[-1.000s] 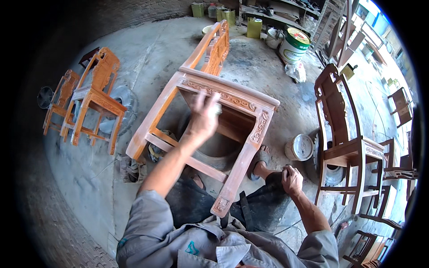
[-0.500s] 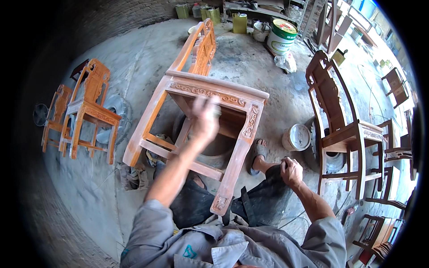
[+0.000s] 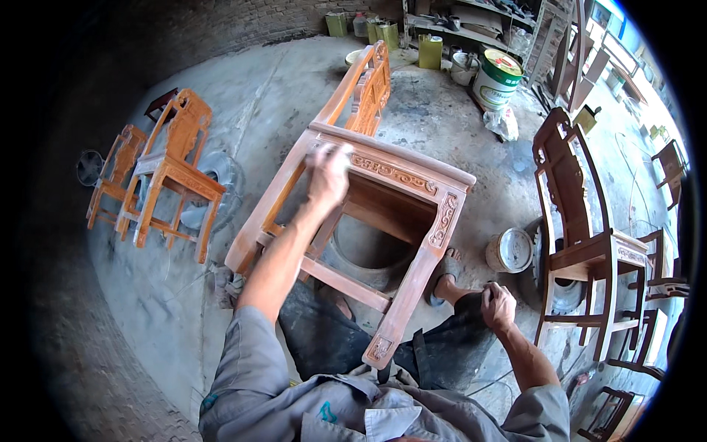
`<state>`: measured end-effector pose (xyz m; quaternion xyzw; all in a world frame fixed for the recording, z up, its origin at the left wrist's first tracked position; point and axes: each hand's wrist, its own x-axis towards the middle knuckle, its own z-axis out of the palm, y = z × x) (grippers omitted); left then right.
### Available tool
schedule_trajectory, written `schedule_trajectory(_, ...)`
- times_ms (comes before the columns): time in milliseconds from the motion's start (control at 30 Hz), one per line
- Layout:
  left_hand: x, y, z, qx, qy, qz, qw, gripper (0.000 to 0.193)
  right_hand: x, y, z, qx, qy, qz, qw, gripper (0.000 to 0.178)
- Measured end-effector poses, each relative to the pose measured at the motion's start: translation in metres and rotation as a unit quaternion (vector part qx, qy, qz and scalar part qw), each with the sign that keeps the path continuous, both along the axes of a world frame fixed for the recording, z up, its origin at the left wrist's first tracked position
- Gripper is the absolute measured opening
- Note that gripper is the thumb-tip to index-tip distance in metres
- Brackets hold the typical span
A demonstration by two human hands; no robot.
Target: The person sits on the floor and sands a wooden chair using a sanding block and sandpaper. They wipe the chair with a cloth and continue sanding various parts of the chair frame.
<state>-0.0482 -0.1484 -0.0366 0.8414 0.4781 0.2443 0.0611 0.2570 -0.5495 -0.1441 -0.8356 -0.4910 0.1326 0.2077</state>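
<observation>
A carved wooden chair lies tipped back before me, its front legs toward my lap and its surfaces pale with dust. My left hand is closed and smeared by motion at the left end of the carved front rail. Something whitish seems to be at its fingers, too blurred to name. On my right knee rests my right hand, its fingers curled in, with nothing seen in them. The chair's backrest points away from me.
Below the chair lies a round tyre. Orange-brown chairs stand at left, a darker chair at right. A lidded bucket sits near my right foot. Farther back are a green-and-white bucket and square tins.
My left hand has moved left along the carved rail to its left end. The whole view has shifted, with the chair now farther right in it. My right hand stays on the knee.
</observation>
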Motion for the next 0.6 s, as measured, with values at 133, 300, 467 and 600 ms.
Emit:
schedule_trajectory(133,-0.021,0.028,0.004,0.034,-0.011,-0.072,0.997,0.038,-0.005,0.002,0.003,0.019,-0.01,0.015,1.0,0.019)
schedule_trajectory(300,-0.026,0.039,0.011,0.077,0.001,-0.061,0.995,0.032,0.0,-0.001,0.0,0.008,-0.002,-0.004,1.0,0.019)
schedule_trajectory(467,-0.078,0.077,0.014,0.056,0.017,-0.02,0.998,0.032,-0.005,0.007,0.003,0.036,0.006,0.021,0.999,0.019)
schedule_trajectory(600,-0.026,0.033,0.005,0.01,-0.039,-0.11,0.993,0.037,-0.003,0.004,0.005,0.004,0.001,0.013,1.0,0.019)
